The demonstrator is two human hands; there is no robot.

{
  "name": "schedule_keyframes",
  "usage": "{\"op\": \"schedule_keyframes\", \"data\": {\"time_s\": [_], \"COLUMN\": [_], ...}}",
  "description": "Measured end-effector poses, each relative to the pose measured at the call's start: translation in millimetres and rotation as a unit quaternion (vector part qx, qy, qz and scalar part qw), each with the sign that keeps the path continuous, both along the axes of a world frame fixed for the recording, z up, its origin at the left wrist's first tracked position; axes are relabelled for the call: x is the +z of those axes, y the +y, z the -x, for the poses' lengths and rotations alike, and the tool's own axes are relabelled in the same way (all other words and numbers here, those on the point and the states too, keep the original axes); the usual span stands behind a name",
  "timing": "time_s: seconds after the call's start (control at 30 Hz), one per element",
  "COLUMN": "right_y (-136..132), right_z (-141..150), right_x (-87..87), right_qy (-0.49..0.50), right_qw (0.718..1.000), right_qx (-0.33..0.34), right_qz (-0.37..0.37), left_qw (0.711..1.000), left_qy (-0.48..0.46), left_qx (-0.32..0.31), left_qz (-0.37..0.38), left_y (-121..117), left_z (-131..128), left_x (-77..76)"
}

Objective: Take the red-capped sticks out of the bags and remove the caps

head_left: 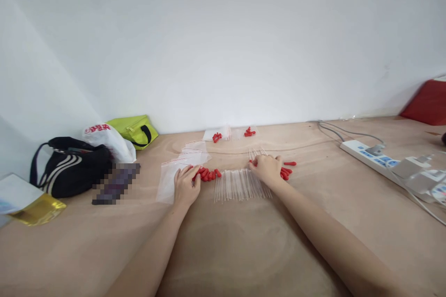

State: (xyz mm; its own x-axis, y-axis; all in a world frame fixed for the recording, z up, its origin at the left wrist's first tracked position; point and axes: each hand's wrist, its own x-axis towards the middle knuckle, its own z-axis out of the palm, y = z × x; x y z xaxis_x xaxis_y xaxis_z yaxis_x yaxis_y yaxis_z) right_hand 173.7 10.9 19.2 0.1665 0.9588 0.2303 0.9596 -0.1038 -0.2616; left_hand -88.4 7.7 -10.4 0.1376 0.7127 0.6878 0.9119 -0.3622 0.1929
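Note:
My left hand rests with bent fingers on the left end of a row of small red rubber bulbs; a bit of red shows between its fingertips. Right of that row, many thin clear tubes lie side by side. My right hand is over the far right end of the tubes, fingers curled down with red at their tips. What exactly it grips is partly hidden. More red bulbs lie just beyond its right side. Clear zip bags lie partly under and behind my left hand.
At the back, two clear bags carry small groups of red bulbs. On the left are a black bag, a white plastic bag, a lime-green pouch and a gold packet. A power strip with plugs and cables lies right.

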Motion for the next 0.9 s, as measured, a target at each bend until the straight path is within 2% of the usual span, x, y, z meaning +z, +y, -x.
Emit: {"op": "schedule_keyframes", "data": {"time_s": [0.13, 0.33, 0.43, 0.5, 0.6, 0.73, 0.9], "right_y": [10, 15, 15, 12, 0, -30, -68], "right_z": [4, 12, 13, 11, 11, 17, 30], "right_x": [3.7, 1.9, 4.0, 6.7, 7.5, -1.3, -9.9], "right_qy": [-0.007, -0.018, -0.007, 0.027, 0.136, 0.263, 0.277], "right_qw": [0.999, 0.999, 0.999, 0.999, 0.990, 0.958, 0.935], "right_qx": [-0.018, -0.012, -0.017, -0.019, 0.005, 0.091, 0.185], "right_qz": [0.050, 0.049, 0.041, 0.025, -0.022, -0.075, -0.117], "left_qw": [1.000, 1.000, 0.998, 0.996, 0.991, 0.985, 0.975], "left_qy": [-0.008, -0.008, -0.011, -0.014, -0.021, -0.027, -0.069], "left_qx": [-0.002, -0.020, -0.020, -0.031, -0.076, -0.165, -0.202], "left_qz": [-0.003, -0.012, -0.050, -0.083, -0.105, -0.042, 0.067], "left_y": [-1, -2, -6, -11, -23, -42, -59], "left_z": [2, 2, -1, -6, -21, -49, -75], "left_x": [-1.4, 1.4, 7.4, 12.0, 16.5, 16.1, 15.3]}}
